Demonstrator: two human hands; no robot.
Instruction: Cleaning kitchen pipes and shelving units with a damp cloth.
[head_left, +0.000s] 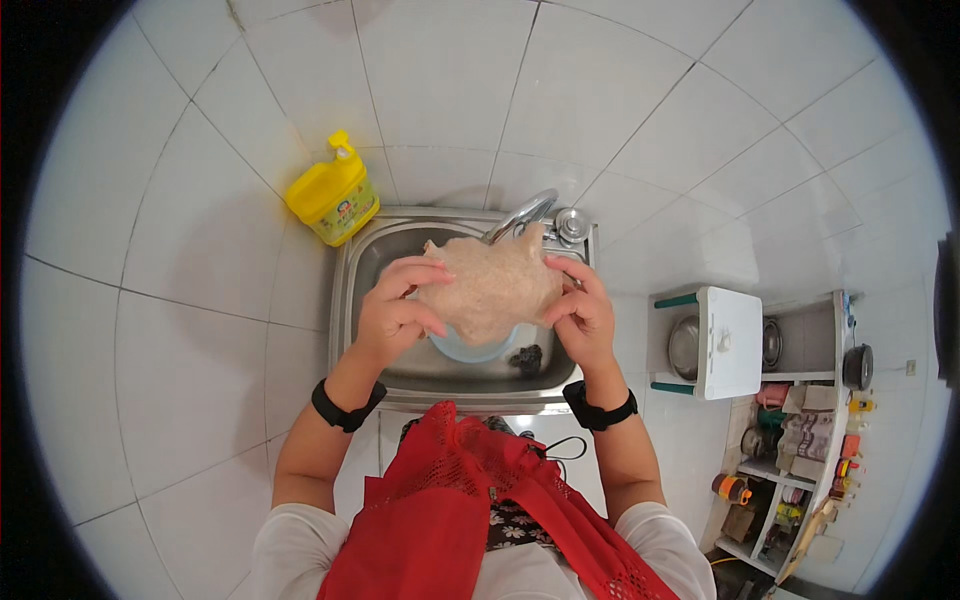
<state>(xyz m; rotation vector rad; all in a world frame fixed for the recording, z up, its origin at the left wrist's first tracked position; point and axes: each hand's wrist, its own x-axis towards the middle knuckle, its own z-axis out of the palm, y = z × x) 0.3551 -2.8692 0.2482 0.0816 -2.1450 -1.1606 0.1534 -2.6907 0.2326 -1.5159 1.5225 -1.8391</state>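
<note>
A beige, crumpled cloth (491, 289) is stretched between my two hands above a stainless steel sink (420, 379). My left hand (394, 304) pinches its left edge, thumb below and fingers above. At the opposite edge, my right hand (581, 307) grips the cloth in the same way. Below the cloth, a light blue bowl (476, 351) stands in the basin, mostly hidden. A black scouring pad or similar dark clump (527, 360) lies on the basin floor to the right of the bowl. Partly behind the cloth is a chrome faucet (525, 214).
A yellow detergent jug (334, 195) stands at the sink's back left corner. The metal drain strainer or lid (573, 225) sits at the back right. To the right are a white stool (731, 345) and a shelf unit (776, 472) with kitchen goods. Tiled walls (442, 75) rise behind.
</note>
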